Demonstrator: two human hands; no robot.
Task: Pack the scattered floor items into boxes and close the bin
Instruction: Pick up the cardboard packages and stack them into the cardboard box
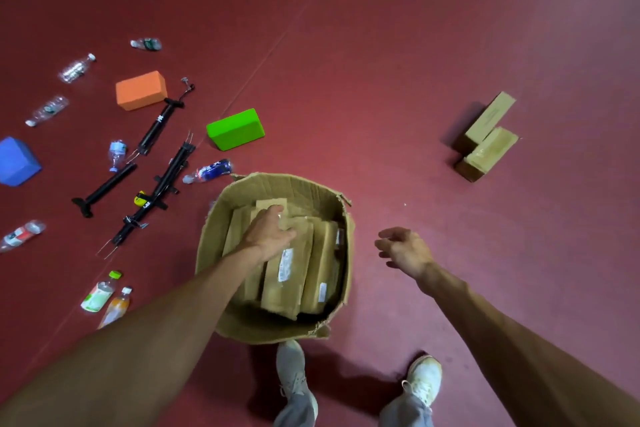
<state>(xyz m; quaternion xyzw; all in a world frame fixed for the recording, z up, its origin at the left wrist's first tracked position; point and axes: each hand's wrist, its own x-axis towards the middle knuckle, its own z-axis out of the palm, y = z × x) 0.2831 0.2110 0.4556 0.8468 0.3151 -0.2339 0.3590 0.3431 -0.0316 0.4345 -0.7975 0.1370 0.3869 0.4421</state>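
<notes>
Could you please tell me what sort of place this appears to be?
Probably a gym or sports hall, though no walls show: a dark red floor, a green foam block, a black hand pump and scattered water bottles.

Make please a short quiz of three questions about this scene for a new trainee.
1. True or false: the right hand holds a bottle.
2. Which block lies nearest to the big cardboard box? A orange block, B green block, C blue block.
3. How many small cartons lie outside this box, on its right?
Key: 1 false; 2 B; 3 two.
</notes>
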